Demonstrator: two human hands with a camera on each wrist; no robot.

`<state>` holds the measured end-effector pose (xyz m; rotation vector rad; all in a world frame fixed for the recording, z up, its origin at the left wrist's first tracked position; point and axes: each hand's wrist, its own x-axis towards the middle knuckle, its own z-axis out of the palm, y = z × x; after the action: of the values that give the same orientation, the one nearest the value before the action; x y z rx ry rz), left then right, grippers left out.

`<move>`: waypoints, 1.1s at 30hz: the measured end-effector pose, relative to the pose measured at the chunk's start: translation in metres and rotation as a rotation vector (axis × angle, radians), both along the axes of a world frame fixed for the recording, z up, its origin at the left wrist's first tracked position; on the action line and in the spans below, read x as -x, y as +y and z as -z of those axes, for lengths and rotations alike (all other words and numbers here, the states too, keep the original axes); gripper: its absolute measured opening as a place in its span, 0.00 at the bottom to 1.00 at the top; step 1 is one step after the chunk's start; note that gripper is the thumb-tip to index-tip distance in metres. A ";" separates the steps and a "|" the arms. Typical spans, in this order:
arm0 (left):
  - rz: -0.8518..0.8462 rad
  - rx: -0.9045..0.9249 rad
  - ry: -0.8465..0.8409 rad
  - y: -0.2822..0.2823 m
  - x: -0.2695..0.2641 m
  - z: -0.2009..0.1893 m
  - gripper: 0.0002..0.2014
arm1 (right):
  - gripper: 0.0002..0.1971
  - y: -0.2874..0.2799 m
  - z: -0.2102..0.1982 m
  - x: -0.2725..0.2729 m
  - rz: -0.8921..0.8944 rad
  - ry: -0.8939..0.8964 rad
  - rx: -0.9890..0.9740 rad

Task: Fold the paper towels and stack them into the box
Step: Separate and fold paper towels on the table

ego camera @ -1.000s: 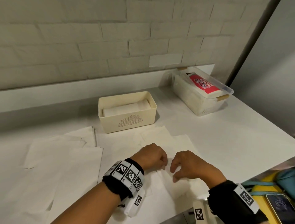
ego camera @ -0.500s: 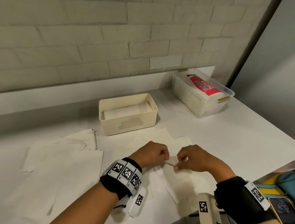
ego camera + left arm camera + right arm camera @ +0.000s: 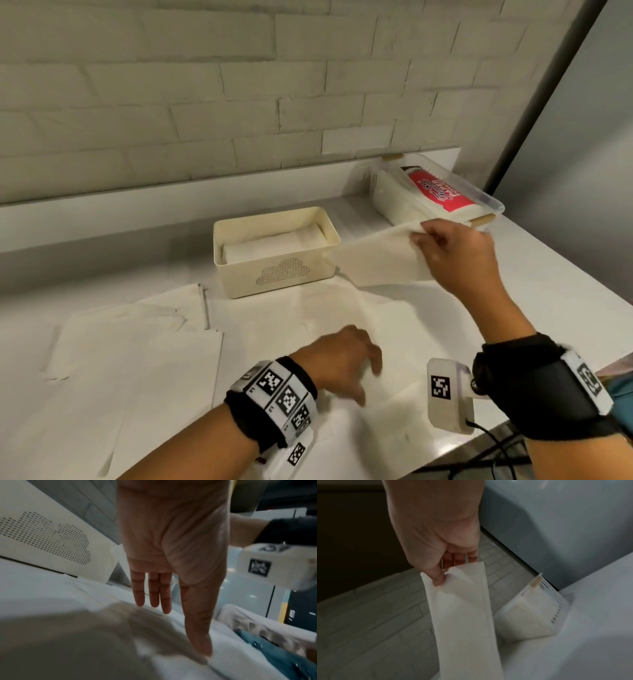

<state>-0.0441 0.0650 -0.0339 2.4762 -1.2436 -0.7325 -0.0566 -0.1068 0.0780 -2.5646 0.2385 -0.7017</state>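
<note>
My right hand pinches one end of a folded white paper towel and holds it in the air just right of the cream box. The right wrist view shows the thumb on the folded paper towel, which hangs as a long strip. The cream box has a dotted cloud on its front and folded towels lie inside. My left hand hovers with straight fingers low over the unfolded paper towels spread on the white counter. It holds nothing.
More flat towels cover the counter's left side. A clear lidded bin with a red-labelled pack stands at the back right against the brick wall. The counter's front edge runs near my right wrist. Blue fabric lies beyond it.
Both hands were pinching the towel low over the counter. Now the right hand has lifted the folded towel up and away toward the box, and the left hand has let go and opened.
</note>
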 end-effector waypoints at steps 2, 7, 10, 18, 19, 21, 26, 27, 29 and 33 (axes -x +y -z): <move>0.068 -0.055 -0.027 -0.003 0.003 0.005 0.22 | 0.10 0.000 -0.010 0.001 -0.001 -0.026 0.015; 0.076 -0.023 -0.033 -0.006 0.002 0.010 0.11 | 0.11 0.001 -0.014 0.002 0.004 -0.005 0.003; 0.063 0.013 0.010 -0.007 -0.001 0.011 0.08 | 0.11 -0.001 -0.008 0.000 0.008 0.020 -0.007; -0.363 0.557 0.131 0.005 -0.030 -0.030 0.04 | 0.13 0.001 -0.011 -0.008 -0.054 0.145 -0.039; -0.429 0.627 0.158 0.006 -0.034 -0.036 0.02 | 0.13 0.002 -0.012 -0.010 -0.069 0.169 -0.044; -0.519 0.741 0.191 0.008 -0.043 -0.048 0.07 | 0.13 0.004 -0.017 -0.015 -0.109 0.212 -0.033; -0.648 0.931 0.282 0.012 -0.059 -0.066 0.12 | 0.09 0.010 -0.024 -0.025 -0.189 0.254 -0.082; -0.661 0.950 0.298 0.012 -0.061 -0.068 0.13 | 0.09 0.012 -0.024 -0.027 -0.204 0.258 -0.109; -0.676 0.983 0.324 0.012 -0.063 -0.070 0.13 | 0.08 0.015 -0.025 -0.031 -0.234 0.256 -0.169; -0.657 1.048 0.335 0.012 -0.062 -0.078 0.13 | 0.06 0.019 -0.024 -0.036 -0.276 0.273 -0.210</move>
<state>0.0182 0.0774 0.0442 1.6005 -0.4154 -0.1896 -0.0209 -0.0882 0.1022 -2.4198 0.0392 -0.2128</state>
